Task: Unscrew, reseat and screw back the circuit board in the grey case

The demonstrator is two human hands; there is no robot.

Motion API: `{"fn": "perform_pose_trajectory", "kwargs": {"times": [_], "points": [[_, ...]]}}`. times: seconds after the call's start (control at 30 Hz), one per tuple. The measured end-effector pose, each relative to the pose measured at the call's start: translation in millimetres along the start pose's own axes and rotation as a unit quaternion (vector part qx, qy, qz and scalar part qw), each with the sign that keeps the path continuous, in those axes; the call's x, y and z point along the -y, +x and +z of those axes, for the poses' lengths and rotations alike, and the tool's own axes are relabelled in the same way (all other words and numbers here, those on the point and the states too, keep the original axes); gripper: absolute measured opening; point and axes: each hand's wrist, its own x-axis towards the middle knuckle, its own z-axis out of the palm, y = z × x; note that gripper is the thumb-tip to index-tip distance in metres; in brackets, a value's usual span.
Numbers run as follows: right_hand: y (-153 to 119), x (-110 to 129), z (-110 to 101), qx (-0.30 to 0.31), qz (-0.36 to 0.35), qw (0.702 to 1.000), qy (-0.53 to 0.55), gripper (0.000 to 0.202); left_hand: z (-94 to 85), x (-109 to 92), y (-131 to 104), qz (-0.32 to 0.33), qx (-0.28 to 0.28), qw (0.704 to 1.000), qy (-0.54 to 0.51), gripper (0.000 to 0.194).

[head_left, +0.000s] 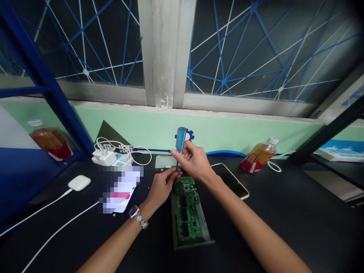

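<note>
My right hand [196, 159] is closed around a screwdriver [181, 140] with a blue and grey handle. The tool stands nearly upright, its thin shaft pointing down at the far end of a green circuit board [187, 212]. This long board sits in a grey metal tray [203, 216] on the black desk. My left hand [162, 185] has its fingers pinched together beside the screwdriver's tip, at the board's far left corner. What lies between those fingertips is too small to make out. A watch is on my left wrist.
Behind the board lies a flat grey panel [165, 162]. Right of it is a dark phone [231, 182]; left, a lit phone [122, 193], white chargers [106, 156] and a white earbud case [79, 183] with a cable. Drink bottles [258, 155] stand on both sides, below the window.
</note>
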Motion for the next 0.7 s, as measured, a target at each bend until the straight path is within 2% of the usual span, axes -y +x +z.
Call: {"fn": "perform_pose_trajectory", "kwargs": {"times": [0.27,0.37,0.6,0.7], "points": [[3.0,3.3,0.7,-0.029,-0.024,0.997,-0.068,0.04,7.7,2.5,-7.1,0.005,-0.016,1.0,0.017,0.026],[2.6,1.3,1.1,-0.029,-0.031,0.997,-0.06,0.038,13.3,7.0,-15.0,0.018,-0.019,0.998,0.052,0.036],[2.5,3.3,-2.1,-0.001,-0.03,0.999,-0.031,0.032,15.3,12.5,-19.2,0.018,0.008,0.998,0.052,0.04],[3.7,3.7,-6.9,0.033,-0.034,0.999,-0.007,0.027,14.8,12.4,-18.9,0.023,0.012,0.998,0.052,0.039]]}}
